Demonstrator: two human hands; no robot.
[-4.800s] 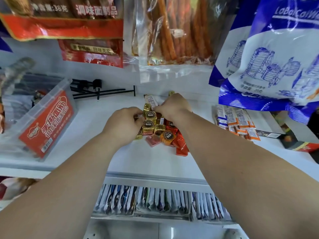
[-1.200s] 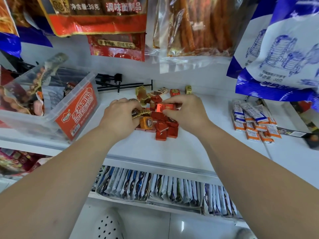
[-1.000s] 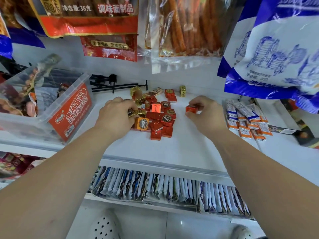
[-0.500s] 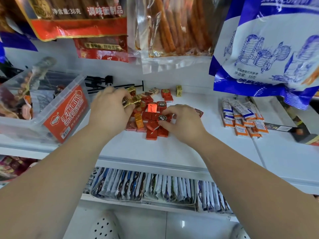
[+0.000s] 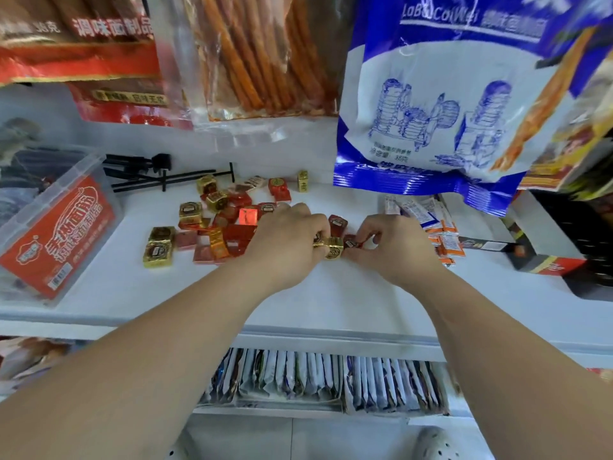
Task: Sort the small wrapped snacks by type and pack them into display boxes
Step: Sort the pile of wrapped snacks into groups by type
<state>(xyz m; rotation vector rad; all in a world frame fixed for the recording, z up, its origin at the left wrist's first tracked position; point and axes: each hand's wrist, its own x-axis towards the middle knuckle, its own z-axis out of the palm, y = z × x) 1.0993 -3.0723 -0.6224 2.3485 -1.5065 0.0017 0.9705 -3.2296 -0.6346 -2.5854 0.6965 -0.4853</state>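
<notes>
- Left hand [image 5: 285,244] is pinched shut on gold-wrapped snacks [image 5: 331,247], low over the middle of the white shelf [image 5: 331,293].
- Right hand [image 5: 394,247] nips a small red snack [image 5: 350,242] — its fingertips seem to touch the gold ones.
- The loose snack pile [image 5: 225,227] lies toward the shelf's back; a clear display box [image 5: 56,227] sits at the left edge.

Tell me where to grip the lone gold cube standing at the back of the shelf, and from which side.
Take the gold cube by its left and right faces, coming down from above and in front. It stands upright and apart from the red squares beside it, so both sides look free; the blue bag hangs close on its right, so keep the fingers narrow.
</notes>
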